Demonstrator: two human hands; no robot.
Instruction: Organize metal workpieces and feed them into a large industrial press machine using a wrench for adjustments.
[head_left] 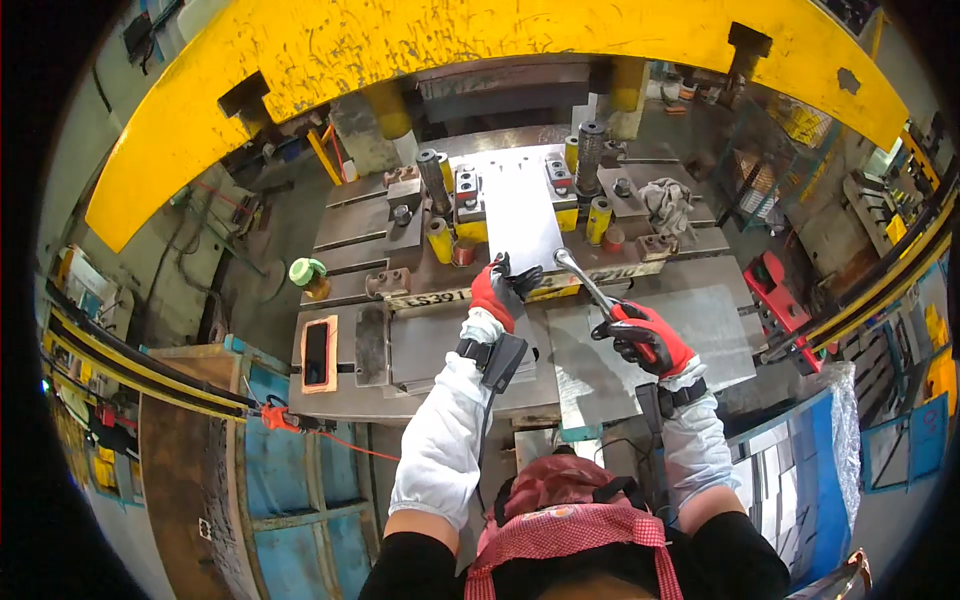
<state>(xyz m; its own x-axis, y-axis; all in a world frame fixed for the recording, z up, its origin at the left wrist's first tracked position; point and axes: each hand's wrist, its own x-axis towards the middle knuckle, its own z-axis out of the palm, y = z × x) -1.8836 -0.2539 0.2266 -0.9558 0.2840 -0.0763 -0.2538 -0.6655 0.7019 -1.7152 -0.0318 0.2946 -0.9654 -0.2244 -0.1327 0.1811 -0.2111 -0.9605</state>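
Observation:
My left hand (500, 293), in a red and black glove, is at the near left corner of a bright metal sheet (522, 215). Its thumb and fingers look apart, and the dark fingertips overlap the sheet's near edge; contact there is hard to make out. To the right, my right hand (645, 337), gloved alike, is closed around a long metal rod tool with a round head (590, 283). That head rests at or just over the sheet's near right corner. The sheet lies in a die (470, 215) between upright posts and yellow cylinders.
A yellow press beam (480, 35) arches overhead. Flat grey plates (650, 335) lie on the near table. On the left are a phone (317, 353) and a green-capped bottle (310, 277); a rag (668, 205) and a red fixture (778, 300) are on the right.

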